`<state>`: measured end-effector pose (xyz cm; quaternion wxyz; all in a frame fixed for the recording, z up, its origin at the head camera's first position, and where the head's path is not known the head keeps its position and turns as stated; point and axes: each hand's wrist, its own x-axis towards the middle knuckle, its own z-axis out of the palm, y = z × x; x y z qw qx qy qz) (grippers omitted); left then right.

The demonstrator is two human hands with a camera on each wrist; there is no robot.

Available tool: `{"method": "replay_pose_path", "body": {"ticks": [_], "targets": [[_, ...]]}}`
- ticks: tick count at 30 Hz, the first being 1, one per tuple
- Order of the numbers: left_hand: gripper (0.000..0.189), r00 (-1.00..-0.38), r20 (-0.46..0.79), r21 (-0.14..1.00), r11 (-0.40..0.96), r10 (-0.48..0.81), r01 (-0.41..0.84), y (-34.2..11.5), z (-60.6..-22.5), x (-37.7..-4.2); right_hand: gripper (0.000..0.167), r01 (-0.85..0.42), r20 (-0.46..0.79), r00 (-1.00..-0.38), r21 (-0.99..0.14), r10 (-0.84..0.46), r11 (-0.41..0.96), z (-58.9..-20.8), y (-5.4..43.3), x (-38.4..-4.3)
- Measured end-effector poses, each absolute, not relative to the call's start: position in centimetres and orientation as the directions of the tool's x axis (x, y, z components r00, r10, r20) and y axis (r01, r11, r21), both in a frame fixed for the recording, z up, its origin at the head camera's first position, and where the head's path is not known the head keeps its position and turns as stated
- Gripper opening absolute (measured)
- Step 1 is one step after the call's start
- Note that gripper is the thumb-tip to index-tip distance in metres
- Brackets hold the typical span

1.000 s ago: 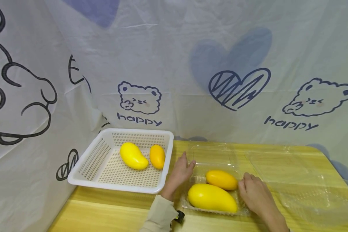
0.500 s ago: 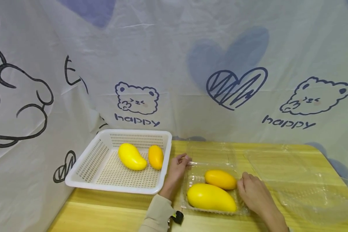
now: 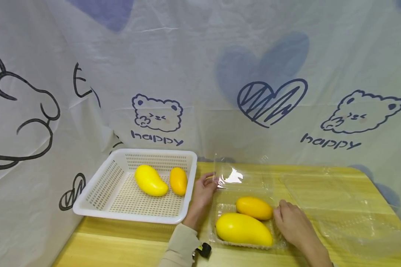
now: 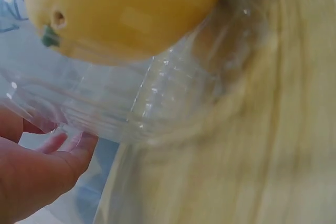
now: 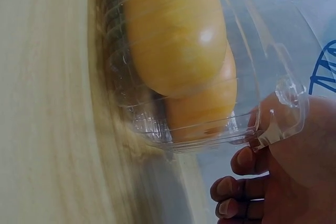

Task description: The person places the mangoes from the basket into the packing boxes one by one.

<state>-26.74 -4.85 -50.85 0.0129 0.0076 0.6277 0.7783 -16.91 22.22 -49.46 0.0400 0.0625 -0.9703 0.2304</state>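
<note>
Container (image 3: 226, 204) between both hands (image 3: 204, 193) (image 3: 293, 222)

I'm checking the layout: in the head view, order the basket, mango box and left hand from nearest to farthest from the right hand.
1. Mango box, immediately left
2. Left hand, farther left, across the box
3. Basket, farthest left

Worktop (image 3: 120, 244), wood-grained: white basket (image 3: 127, 218); right of basket, clear hinged box (image 3: 245, 191); farther right, second clear container (image 3: 347, 211).
</note>
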Motion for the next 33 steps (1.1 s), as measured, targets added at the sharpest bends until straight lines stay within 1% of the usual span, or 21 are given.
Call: {"method": "replay_pose_path", "body": {"ticks": [3,8,13,21,26,33], "targets": [[0.042,-1.000,0.005,0.977,-0.213,0.017,0.002,-4.8,-50.6,-26.8,0.028,-0.133,0.099,-0.990,-0.456,-0.098,0.880,-49.5,22.2,-16.9],[0.044,-0.996,0.076,0.975,-0.210,0.038,0.067,-4.7,-50.4,-27.0,0.027,-0.134,0.119,-0.989,-0.459,-0.088,0.878,-49.7,22.1,-16.8],[0.043,-0.989,0.139,0.973,-0.194,0.048,0.128,-4.7,-50.2,-27.0,0.029,-0.117,0.094,-0.992,-0.487,-0.082,0.866,-49.7,22.1,-17.0],[0.040,-0.970,0.238,0.964,-0.131,0.048,0.230,-4.6,-49.1,-26.9,0.030,-0.102,0.087,-0.994,-0.502,-0.067,0.859,-49.8,22.0,-17.4],[0.031,-0.953,0.301,0.952,-0.061,0.041,0.298,-4.4,-47.9,-26.5,0.030,-0.115,0.107,-0.992,-0.508,-0.070,0.854,-49.8,22.0,-17.9],[0.023,-0.941,0.340,0.940,0.043,-0.001,0.339,-4.2,-46.4,-25.9,0.029,-0.137,0.135,-0.988,-0.515,-0.078,0.846,-49.7,22.0,-19.2]]}}
